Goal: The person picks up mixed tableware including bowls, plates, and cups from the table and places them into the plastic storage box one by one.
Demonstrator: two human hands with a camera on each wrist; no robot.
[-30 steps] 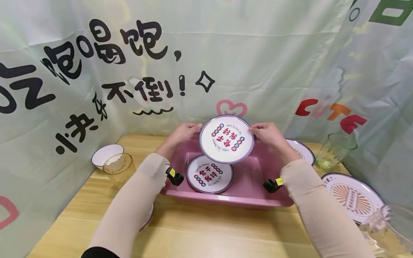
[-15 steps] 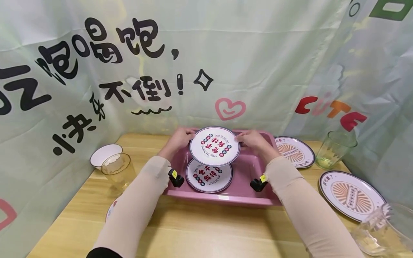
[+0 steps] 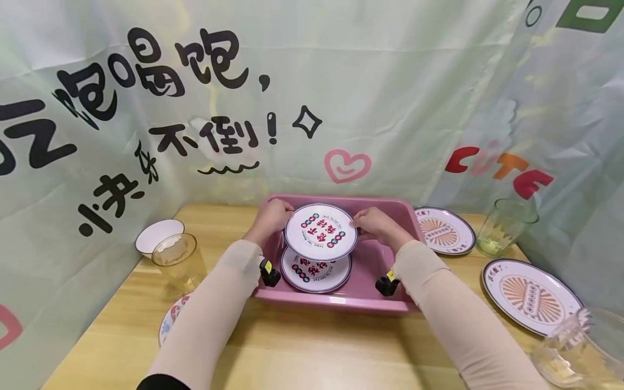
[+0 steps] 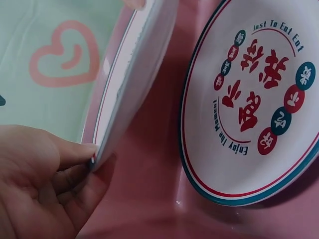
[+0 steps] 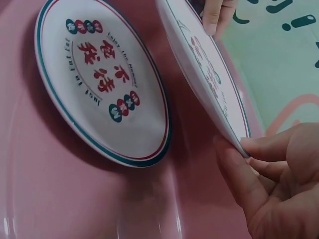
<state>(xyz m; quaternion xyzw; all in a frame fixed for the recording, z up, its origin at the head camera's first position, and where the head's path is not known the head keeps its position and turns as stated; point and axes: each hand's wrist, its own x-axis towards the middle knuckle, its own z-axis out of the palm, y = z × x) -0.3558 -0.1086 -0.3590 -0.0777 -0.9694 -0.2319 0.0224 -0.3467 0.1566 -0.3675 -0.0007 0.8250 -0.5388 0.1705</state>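
A round white plate (image 3: pixel 320 233) with red lettering and a blue-green rim hangs above the pink basin (image 3: pixel 380 260). My left hand (image 3: pixel 273 219) pinches its left edge between thumb and fingers, and my right hand (image 3: pixel 379 226) pinches the right edge. In the left wrist view, the held plate (image 4: pixel 134 84) is seen nearly edge-on beside the left thumb. Below it a similar plate (image 3: pixel 317 276) lies in the basin, partly hidden by the held one. The right wrist view shows a gap between the held plate (image 5: pixel 209 74) and the lower plate (image 5: pixel 104 84).
On the left stand a white bowl (image 3: pixel 158 235), an amber glass (image 3: pixel 181 265) and a patterned dish (image 3: pixel 169 319) half behind my sleeve. To the right are two large plates (image 3: pixel 531 298), a green glass (image 3: pixel 507 227) and a clear glass (image 3: pixel 575 352). A printed curtain (image 3: pixel 390 108) hangs behind.
Both hands have brought the held plate down and slightly left, from above the basin's back edge to over the lower plate. It now covers more of that plate.
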